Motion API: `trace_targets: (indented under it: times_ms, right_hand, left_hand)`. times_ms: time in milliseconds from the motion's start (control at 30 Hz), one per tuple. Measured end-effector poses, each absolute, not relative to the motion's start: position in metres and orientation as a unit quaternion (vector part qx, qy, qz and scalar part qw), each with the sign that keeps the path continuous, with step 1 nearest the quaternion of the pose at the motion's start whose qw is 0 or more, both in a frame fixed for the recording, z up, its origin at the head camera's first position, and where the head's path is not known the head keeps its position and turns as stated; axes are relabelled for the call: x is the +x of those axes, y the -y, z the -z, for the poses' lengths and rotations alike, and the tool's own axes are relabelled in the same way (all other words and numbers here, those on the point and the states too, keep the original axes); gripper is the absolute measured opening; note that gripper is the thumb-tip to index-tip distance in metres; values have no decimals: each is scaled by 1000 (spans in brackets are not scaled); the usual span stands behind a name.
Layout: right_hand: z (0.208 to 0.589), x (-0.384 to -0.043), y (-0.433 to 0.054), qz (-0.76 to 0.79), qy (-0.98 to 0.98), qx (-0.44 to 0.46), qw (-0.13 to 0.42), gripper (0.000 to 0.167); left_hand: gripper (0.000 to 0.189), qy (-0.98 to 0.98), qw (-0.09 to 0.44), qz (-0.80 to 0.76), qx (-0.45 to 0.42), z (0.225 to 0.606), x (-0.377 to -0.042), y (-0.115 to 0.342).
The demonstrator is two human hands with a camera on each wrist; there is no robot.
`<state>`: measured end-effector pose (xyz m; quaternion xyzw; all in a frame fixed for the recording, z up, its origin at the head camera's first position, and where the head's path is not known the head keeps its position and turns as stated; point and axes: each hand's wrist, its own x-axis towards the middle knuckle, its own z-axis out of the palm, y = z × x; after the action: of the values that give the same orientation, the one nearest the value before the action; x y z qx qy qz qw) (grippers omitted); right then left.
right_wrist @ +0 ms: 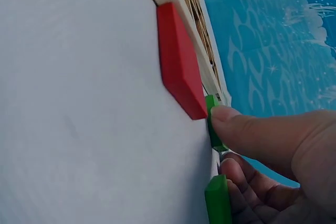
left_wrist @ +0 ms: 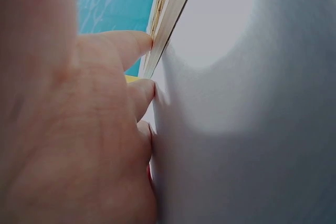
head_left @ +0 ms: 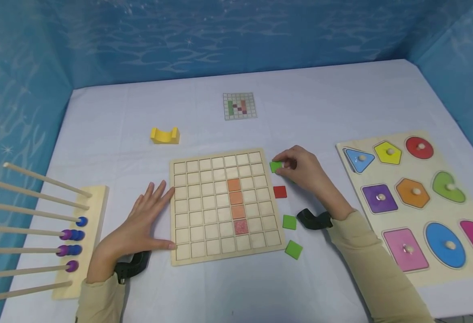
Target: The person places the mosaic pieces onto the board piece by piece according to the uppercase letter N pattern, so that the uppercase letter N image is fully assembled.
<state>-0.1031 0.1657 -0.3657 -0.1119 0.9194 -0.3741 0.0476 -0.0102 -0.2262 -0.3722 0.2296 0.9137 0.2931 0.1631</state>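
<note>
A wooden grid board (head_left: pixel 228 256) lies in the middle of the table. Three orange tiles (head_left: pixel 236 197) and one pinkish-red tile (head_left: pixel 241 227) fill part of one column. My left hand (head_left: pixel 143 224) is spread flat at the board's left side, index finger and thumb touching its edge. Beyond the right edge, my right hand (head_left: pixel 301 168) pinches a green tile (head_left: pixel 275 167) between thumb and index finger. Another green tile (right_wrist: pixel 218 200) shows by its lower fingers in the right wrist view, mostly hidden from the head. Nearer me lie a red tile (head_left: pixel 279 192) and two more green tiles (head_left: pixel 289 222).
A small pattern card (head_left: pixel 240 106) lies behind the board, with a yellow curved block (head_left: pixel 165 136) to its left. A peg stand (head_left: pixel 95 224) with beads occupies the left side. On the right is a knobbed shape puzzle (head_left: pixel 385 237). Blue cloth (head_left: pixel 236 40) hangs behind.
</note>
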Motion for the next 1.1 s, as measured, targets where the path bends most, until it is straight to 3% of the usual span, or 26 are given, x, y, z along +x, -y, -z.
trace_targets:
  times_ms: [233,533,700,833,1100]
  right_hand:
    - [367,-103,-164,387,-916,-105,28,22]
    - [360,-101,-163,390,-917,-79,-15,6]
    - [344,-97,-153,411,-907,-82,-43,5]
    - [331,-88,-133,461,-881,-104,-25,5]
    - [333,-67,-80,552,-814,-164,81,6]
  left_hand:
    - [118,-914,165,-292,229,371,-11,226]
    - [119,-914,163,-293,227,373,-11,226]
    - [119,-915,163,-293,225,373,-10,226]
    - [119,-916,165,-289,225,372,-10,226]
    - [118,-914,169,-290,227,371,-10,227]
